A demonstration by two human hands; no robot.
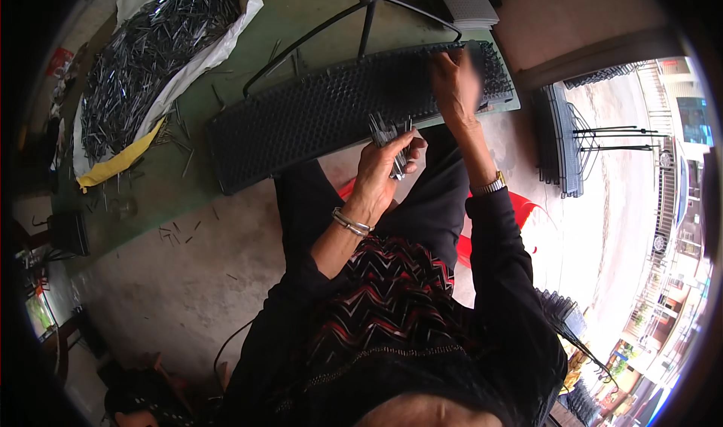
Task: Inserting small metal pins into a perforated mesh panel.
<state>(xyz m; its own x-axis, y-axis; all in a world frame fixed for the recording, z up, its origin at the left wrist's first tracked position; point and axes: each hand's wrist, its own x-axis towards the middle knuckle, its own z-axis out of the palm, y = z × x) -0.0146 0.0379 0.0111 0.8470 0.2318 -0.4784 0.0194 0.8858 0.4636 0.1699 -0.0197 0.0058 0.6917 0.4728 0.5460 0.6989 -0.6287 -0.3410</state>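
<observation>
Two bare hands work at a dark perforated panel (301, 118) that lies aslant along the near edge of a green table (305, 13), as I follow from afar through the head camera. The left hand (385, 162) is just off the panel's near edge, on the person's side, its fingers curled and its thumb laid across a bundle of thin metal pins (382, 128) whose upper ends point toward the panel. Bangles (352, 222) circle that wrist, and the forearm slants up from a pushed-back black sleeve. The right hand (456, 92) reaches farther, over the panel's right end, back of the hand upward and fingers bent down to the surface; its fingertips are too dark and blurred for me to tell whether they pinch a pin. A metal watch (491, 185) sits on the right wrist, short of the panel. Beyond the panel stands a black rod frame (368, 22), one leg meeting its far side. Left of the panel, I see a white sack (251, 5) spread under a heap of loose pins (154, 62); right of the panel, dark racks (556, 141) stand stacked.
</observation>
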